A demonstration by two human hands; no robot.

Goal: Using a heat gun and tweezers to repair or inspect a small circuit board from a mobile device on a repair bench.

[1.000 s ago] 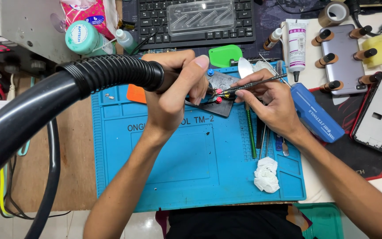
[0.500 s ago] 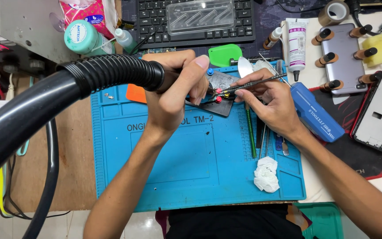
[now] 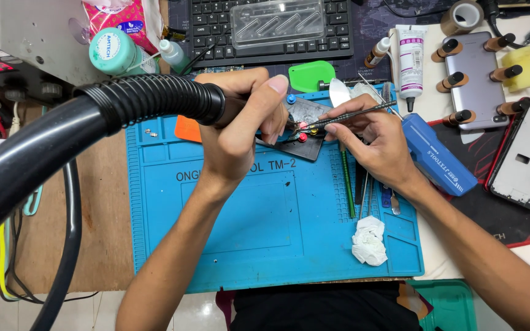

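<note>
My left hand (image 3: 240,125) grips the black handle of a hot air tool with a thick ribbed black hose (image 3: 93,129) that runs off to the lower left. Its tip points at a small dark circuit board (image 3: 305,132) held in a clamp with red and blue knobs on the blue work mat (image 3: 246,227). My right hand (image 3: 375,138) pinches metal tweezers (image 3: 345,116), whose tips reach the board beside the nozzle.
A black keyboard (image 3: 265,30) lies at the top. A blue tool case (image 3: 440,156), a white tube (image 3: 410,55), a phone clamped with pegs (image 3: 476,79) and a phone frame (image 3: 526,162) sit right. A crumpled tissue (image 3: 368,240) and thin tools lie on the mat.
</note>
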